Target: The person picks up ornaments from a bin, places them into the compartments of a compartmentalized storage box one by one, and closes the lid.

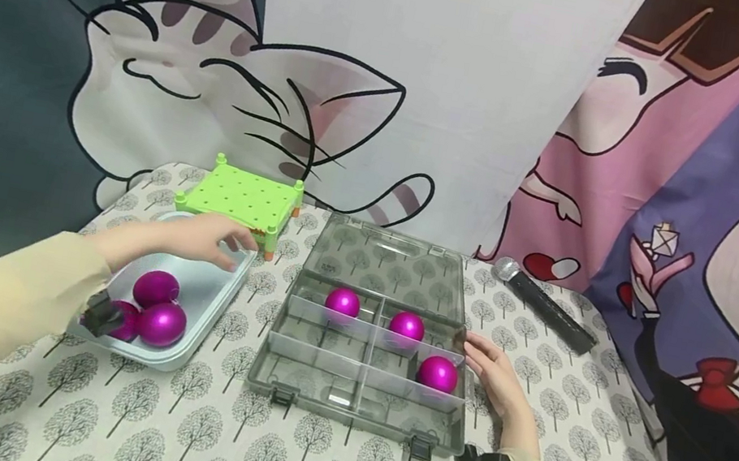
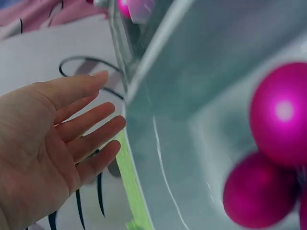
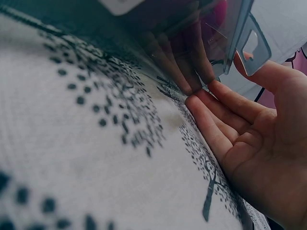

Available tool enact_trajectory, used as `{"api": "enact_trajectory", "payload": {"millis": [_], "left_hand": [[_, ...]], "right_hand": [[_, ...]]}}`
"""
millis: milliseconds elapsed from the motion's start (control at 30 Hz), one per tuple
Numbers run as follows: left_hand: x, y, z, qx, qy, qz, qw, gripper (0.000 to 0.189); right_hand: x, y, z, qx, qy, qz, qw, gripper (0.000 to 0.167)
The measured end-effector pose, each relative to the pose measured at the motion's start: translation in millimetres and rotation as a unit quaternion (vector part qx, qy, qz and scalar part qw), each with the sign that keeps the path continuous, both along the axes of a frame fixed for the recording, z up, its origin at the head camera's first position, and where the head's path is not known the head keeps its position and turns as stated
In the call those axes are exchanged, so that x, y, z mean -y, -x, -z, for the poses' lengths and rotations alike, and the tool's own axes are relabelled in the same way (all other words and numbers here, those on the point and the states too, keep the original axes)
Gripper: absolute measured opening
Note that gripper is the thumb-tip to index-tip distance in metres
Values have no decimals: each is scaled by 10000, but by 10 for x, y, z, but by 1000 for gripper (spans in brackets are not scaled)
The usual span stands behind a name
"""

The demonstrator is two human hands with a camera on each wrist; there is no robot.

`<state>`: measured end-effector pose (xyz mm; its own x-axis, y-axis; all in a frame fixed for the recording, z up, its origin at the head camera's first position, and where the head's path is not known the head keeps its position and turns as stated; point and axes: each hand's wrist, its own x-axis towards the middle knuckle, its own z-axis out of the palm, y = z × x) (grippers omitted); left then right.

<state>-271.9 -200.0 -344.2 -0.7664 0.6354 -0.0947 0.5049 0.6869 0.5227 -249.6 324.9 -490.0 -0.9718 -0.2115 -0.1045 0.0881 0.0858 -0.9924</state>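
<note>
Head view: the translucent case point(image 1: 321, 337), lid back, lies at lower centre, the pale tray point(image 1: 199, 287) at lower left. Over the tray's far end hangs the left hand point(image 1: 205, 236), empty, fingers loose; the right hand point(image 1: 495, 376), fingers extended, touches the case's right side, ungripping. Three magenta balls point(image 1: 406, 329) sit inside the case, three more in the tray: seemingly half done.

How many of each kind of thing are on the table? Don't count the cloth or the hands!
Balls: 6 (3 showing in the tub, 3 in the box)
Tub: 1
Box: 1
Green stand: 1
Microphone: 1
Total: 10
</note>
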Motion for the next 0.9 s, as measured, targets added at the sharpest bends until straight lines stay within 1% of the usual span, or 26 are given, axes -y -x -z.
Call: {"api": "enact_trajectory", "payload": {"millis": [133,233,333,467,567,733,900], "left_hand": [[236,11,20,143,123,-220,9996,46],[388,24,41,263,160,-300,9991,49],[495,22,58,401,189,-348,9984,51],[581,5,84,525,277,-323,9977,53],[631,-16,96,701,295,-258,9968,56],[713,-44,119,1160,366,-270,9922,63],[772,-59,149,1636,509,-322,9847,65]], "right_hand": [[3,4,-1,36,-9,37,10000,56],[1,7,-1,36,-21,28,10000,57],[3,6,-2,42,-21,29,10000,56],[3,-1,-3,50,-7,16,10000,55],[3,-5,-4,21,36,-25,10000,55],[10,-5,-6,29,42,-15,10000,54],[10,1,-3,126,-54,89,9999,55]]}}
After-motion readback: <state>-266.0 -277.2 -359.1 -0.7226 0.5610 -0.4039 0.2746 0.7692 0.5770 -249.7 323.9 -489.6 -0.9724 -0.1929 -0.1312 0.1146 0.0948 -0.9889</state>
